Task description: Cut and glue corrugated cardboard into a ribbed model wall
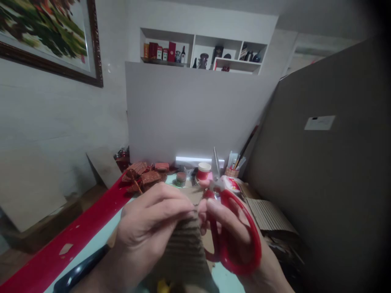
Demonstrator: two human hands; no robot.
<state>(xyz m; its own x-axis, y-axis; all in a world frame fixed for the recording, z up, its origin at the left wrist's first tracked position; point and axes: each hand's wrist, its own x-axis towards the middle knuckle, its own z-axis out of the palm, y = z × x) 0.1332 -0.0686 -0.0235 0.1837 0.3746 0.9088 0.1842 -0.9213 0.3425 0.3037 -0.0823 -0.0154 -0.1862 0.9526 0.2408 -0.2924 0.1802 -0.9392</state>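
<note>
My left hand [146,228] pinches the upper edge of a brown corrugated cardboard piece [187,254], whose ridged side hangs down below the fingers. Close on its right, my right hand [233,224] holds a pair of scissors [255,248] with large red handles. The metal blades point up and away from the cardboard and look closed together. The thumb and fingertips of my right hand meet at the cardboard's edge, beside my left fingertips; whether they grip it too is hard to make out. Below my left wrist lies a dark, smooth handle-like object [82,266].
Reddish-brown textured pieces [149,178] lie at the table's back left. Behind my hands stand a small jar [181,178], a red and white cup [203,170] and a holder with brushes [232,172]. More corrugated cardboard [270,215] sits at right. Grey panels [198,114] enclose the back and right.
</note>
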